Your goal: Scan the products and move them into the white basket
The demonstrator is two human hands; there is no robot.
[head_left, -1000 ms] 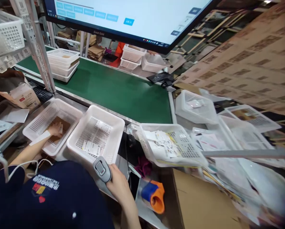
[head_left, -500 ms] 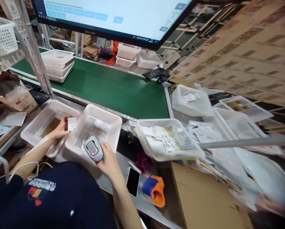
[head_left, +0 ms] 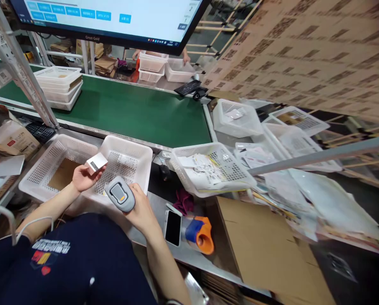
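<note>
Left hand (head_left: 83,178): palm up, fingers curled around a small white rectangular card with a dark printed patch (head_left: 96,162). The card is raised and tilted, above the gap between two white perforated plastic baskets.

Right hand (head_left: 141,212): fingers wrapped closed around the handle of a grey handheld barcode scanner with an orange button (head_left: 120,195). The scanner head sits just right of and nearer than the card, close beside it, not touching it.

Left basket (head_left: 43,167): holds a flat brown cardboard piece (head_left: 62,174). Right basket (head_left: 138,154): contents hidden behind the card and the scanner. Both stand on the near edge of the grey metal bench (head_left: 151,203).

Further right on the bench: a third white perforated basket filled with printed paper slips (head_left: 208,169). Near it, a black smartphone lying face up (head_left: 173,228), touching or just beside a blue and orange tape dispenser (head_left: 198,233). A large flat brown cardboard sheet (head_left: 259,245) lies to the right of those.

Beyond the baskets: green conveyor belt (head_left: 135,112), with a stack of white baskets (head_left: 59,84) at its far left. A large monitor with a pale screen (head_left: 113,12) hangs above the belt.
</note>
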